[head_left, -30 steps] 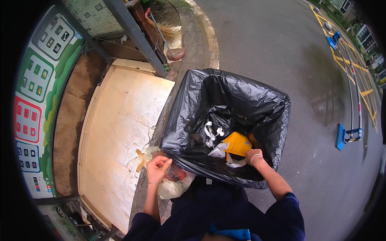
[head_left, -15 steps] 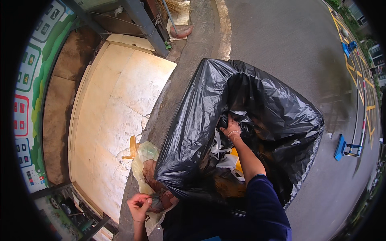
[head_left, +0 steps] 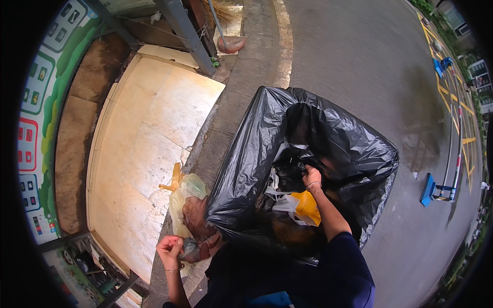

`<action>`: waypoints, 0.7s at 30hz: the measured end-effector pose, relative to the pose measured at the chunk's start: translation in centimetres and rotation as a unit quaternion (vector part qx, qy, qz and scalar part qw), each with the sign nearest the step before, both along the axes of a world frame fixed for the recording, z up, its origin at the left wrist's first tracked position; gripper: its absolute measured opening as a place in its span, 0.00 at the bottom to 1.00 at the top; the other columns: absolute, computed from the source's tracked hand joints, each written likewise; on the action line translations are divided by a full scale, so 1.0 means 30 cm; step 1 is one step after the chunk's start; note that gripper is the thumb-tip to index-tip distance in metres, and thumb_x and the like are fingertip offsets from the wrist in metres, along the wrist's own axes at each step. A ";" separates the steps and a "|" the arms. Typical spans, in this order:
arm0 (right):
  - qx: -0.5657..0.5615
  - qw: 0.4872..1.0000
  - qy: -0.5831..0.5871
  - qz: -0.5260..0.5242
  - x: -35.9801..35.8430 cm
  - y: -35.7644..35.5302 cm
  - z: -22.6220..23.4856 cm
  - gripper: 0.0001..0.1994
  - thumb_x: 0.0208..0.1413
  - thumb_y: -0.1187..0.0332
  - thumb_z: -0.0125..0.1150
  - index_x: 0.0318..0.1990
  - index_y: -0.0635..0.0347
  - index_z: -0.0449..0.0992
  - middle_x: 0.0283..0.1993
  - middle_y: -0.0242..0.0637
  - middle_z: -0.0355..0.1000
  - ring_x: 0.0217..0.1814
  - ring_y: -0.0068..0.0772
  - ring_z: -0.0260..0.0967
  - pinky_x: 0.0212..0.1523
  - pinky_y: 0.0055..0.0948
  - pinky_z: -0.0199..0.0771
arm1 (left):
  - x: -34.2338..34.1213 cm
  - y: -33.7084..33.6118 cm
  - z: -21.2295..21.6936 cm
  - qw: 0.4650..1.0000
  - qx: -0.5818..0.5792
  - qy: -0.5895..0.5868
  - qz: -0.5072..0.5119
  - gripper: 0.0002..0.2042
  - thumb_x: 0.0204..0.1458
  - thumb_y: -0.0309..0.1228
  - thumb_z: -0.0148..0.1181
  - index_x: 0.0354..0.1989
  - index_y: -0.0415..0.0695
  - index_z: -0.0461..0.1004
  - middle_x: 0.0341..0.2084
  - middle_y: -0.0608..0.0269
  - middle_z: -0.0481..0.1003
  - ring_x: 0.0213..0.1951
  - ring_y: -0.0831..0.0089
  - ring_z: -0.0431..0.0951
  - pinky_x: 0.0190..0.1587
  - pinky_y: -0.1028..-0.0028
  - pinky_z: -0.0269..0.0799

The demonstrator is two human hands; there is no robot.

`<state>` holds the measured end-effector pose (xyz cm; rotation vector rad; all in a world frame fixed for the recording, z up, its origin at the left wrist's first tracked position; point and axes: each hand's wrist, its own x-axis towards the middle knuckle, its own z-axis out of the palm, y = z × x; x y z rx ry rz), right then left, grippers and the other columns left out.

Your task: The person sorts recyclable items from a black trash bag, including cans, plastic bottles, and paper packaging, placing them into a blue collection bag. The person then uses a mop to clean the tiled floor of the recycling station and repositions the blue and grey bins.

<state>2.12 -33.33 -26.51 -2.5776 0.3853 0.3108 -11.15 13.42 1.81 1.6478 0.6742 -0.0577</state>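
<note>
A large bin lined with a black plastic bag point(head_left: 241, 169) stands in front of me, its liner folded out over the rim. My right hand point(head_left: 311, 177) reaches into it, fingers closed on a black plastic bag point(head_left: 290, 168) among the rubbish. Beside that wrist lies a yellow and white packet point(head_left: 307, 208). On the left, a translucent pale yellow plastic bag point(head_left: 179, 197) with reddish-brown contents rests against the bin. My left hand point(head_left: 170, 251) is closed at this bag's near end, pinching its edge; the fingertips are partly hidden.
A pale stone slab point(head_left: 154, 123) lies to the left, with a green and white panel point(head_left: 33, 97) beyond it. Farther ahead are a metal post point(head_left: 185, 36) and a reddish dustpan point(head_left: 232, 44). Grey road stretches right, with a blue-footed barrier point(head_left: 427, 190).
Inside the bin, my right hand has moved right and nearer me, exposing more of the yellow packet. My left hand has shifted slightly left and farther from me.
</note>
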 end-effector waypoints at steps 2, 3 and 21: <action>0.022 1.000 -0.003 -0.022 -0.008 -0.021 0.037 0.15 0.41 0.75 0.62 0.41 0.61 0.78 0.40 0.51 0.74 0.41 0.50 0.73 0.42 0.36 0.74 | -0.004 0.013 0.000 1.000 0.010 -0.009 -0.015 0.04 0.47 0.24 0.63 0.27 0.37 0.74 0.15 0.70 0.70 0.14 0.85 0.65 0.18 0.84 0.57; 0.042 0.999 -0.020 -0.019 -0.016 -0.035 0.031 0.14 0.41 0.76 0.63 0.40 0.61 0.78 0.39 0.50 0.74 0.40 0.48 0.74 0.42 0.35 0.74 | -0.002 0.012 0.007 1.000 0.015 -0.011 -0.020 0.04 0.47 0.24 0.63 0.27 0.37 0.74 0.15 0.70 0.70 0.14 0.85 0.65 0.18 0.84 0.57; 0.277 0.951 -0.134 0.002 -0.288 0.148 0.800 0.10 0.50 0.68 0.59 0.38 0.63 0.75 0.26 0.45 0.72 0.27 0.35 0.71 0.30 0.29 0.68 | 0.268 -0.717 0.210 0.832 0.283 -0.217 -0.426 0.17 0.38 0.35 0.69 0.40 0.55 0.76 0.24 0.67 0.72 0.23 0.66 0.74 0.24 0.68 0.69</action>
